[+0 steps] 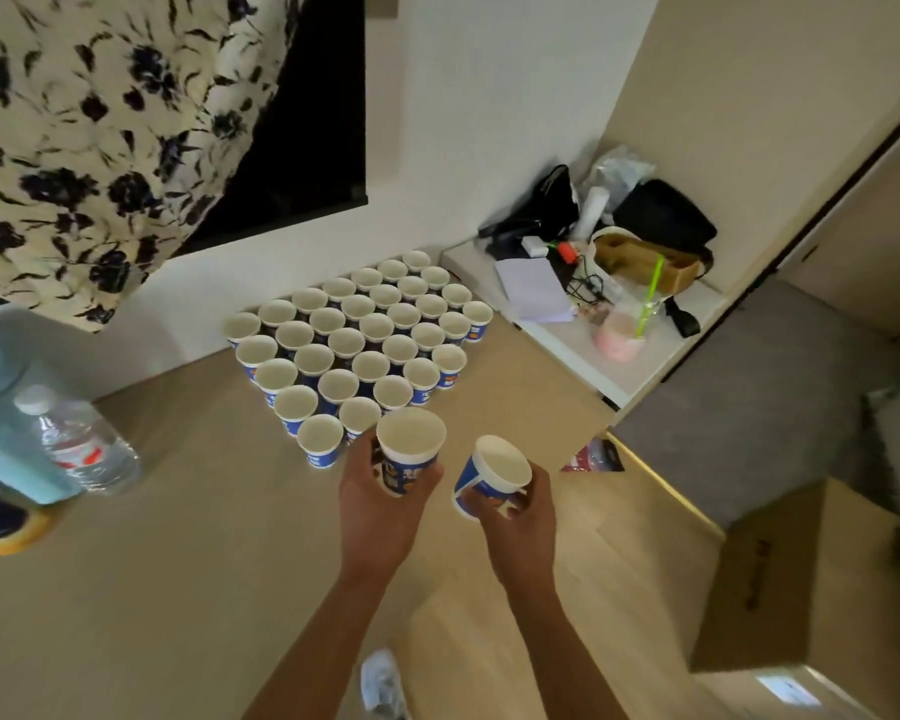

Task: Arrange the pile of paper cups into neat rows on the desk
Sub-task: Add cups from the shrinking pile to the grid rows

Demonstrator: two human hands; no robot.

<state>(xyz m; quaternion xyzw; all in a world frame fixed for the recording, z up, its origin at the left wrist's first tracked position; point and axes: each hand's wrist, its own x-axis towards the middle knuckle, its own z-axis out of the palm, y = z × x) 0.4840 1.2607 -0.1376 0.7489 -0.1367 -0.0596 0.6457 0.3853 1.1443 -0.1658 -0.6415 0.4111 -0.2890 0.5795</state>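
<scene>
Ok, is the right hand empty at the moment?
No, the right hand grips a tilted paper cup, while the left hand holds an upright paper cup.

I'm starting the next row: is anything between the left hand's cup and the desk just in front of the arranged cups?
Nothing visible. The left hand holds its cup at the near edge of the arranged cups, with bare desk beside it. The water bottle stands well off to the left.

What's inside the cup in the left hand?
The cup looks empty: only its white inner wall shows. The left hand covers part of its outer side, so anything nested beneath can't be seen.
</scene>
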